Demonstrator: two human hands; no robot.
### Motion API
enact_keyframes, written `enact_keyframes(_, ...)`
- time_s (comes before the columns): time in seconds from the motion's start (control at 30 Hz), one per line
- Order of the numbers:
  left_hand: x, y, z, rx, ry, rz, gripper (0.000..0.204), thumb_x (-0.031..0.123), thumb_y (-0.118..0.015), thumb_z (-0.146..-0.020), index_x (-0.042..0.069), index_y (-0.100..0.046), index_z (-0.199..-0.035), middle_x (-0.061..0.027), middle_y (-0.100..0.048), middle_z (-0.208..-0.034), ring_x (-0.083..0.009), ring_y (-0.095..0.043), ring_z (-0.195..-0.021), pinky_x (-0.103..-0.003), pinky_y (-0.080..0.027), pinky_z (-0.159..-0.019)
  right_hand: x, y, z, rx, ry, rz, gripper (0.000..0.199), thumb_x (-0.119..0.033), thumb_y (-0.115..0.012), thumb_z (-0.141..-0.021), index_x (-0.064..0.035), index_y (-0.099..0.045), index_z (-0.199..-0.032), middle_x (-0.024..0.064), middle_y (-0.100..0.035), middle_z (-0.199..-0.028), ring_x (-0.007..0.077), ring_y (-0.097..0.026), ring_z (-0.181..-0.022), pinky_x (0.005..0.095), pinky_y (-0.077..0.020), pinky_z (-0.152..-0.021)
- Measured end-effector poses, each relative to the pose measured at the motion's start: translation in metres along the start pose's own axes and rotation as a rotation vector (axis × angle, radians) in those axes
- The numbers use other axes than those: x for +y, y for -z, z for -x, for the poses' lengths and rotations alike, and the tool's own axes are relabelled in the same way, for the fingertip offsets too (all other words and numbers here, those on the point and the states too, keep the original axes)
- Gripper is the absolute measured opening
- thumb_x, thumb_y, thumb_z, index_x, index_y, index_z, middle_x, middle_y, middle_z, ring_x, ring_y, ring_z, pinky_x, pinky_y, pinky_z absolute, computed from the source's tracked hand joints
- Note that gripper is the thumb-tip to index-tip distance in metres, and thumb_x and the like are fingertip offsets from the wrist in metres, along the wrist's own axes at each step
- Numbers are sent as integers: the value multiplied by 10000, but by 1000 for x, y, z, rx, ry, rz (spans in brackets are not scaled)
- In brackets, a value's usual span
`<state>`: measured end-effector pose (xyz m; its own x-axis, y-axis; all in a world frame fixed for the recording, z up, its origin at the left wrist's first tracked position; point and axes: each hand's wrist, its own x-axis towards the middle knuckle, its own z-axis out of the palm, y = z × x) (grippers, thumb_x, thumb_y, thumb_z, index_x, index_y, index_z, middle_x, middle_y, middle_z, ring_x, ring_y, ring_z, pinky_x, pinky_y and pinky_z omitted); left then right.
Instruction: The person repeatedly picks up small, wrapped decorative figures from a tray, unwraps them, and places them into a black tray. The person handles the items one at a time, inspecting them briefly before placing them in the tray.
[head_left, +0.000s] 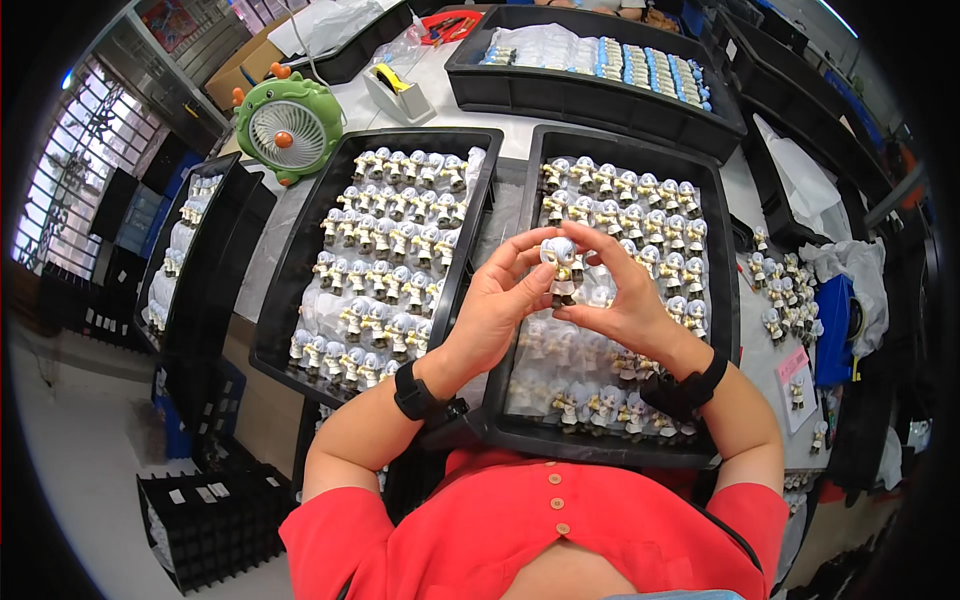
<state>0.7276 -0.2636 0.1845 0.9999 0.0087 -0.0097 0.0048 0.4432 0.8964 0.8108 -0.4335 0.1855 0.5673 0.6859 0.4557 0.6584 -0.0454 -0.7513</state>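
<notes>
Pinching a small pale-haired figurine (pixel 561 268) between them, the left hand (pixel 497 312) and right hand (pixel 625 305) close their fingers (pixel 528 250) on it above the right tray (pixel 722 300). Far off, blue-and-white packets (pixel 650 72) fill a black bin; a pink label (pixel 793 362) lies right.

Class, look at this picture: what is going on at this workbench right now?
A person in a red top holds one small white-haired figurine up with both hands: the left hand and the right hand pinch it from either side. Below them sits a black tray with rows of similar figurines; a second full tray lies to its left. A green desk fan stands at the back.
</notes>
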Motion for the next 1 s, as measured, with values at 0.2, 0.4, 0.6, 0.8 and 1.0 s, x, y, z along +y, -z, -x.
enact_keyframes(0.2,0,2,1,9,26,48,439,237,-565,-943,90,-423,-1331,-24,-562,-1141,-93,-569,-959,-272,-477,-808,1,-1,0,-14,-28,-18,771,-122,-802,-629,-102,-461,-1320,86,-555,-1203,229,-547,-1060,359,-449,-918)
enact_keyframes(0.4,0,-2,1,10,-39,-89,448,227,-573,-936,84,-417,-1331,-39,-552,-1174,-107,-568,-991,-272,-479,-818,0,-1,1,-7,1,4,758,-114,-798,-627,-99,-468,-1310,99,-567,-1175,239,-557,-1054,364,-452,-913)
enact_keyframes(0.6,2,-1,0,-15,-4,24,462,204,-580,-928,81,-404,-1338,-56,-556,-1180,-134,-576,-1031,-274,-479,-847,-4,-1,0,64,7,16,749,-115,-799,-618,-88,-479,-1295,108,-580,-1127,247,-563,-1042,361,-454,-906)
enact_keyframes(0.8,1,-3,0,-17,-21,-4,465,193,-566,-933,71,-387,-1345,-82,-565,-1182,-166,-608,-1006,-294,-493,-840,-8,1,-1,49,71,96,729,-111,-798,-618,-70,-487,-1276,112,-584,-1113,255,-567,-1022,362,-459,-886)
enact_keyframes(1.0,3,-3,-1,-58,27,103,499,198,-555,-938,61,-345,-1370,-91,-561,-1161,-223,-622,-1001,-341,-504,-865,-8,1,0,63,30,66,732,-130,-808,-629,-67,-482,-1282,116,-587,-1113,249,-569,-1022,359,-459,-889)
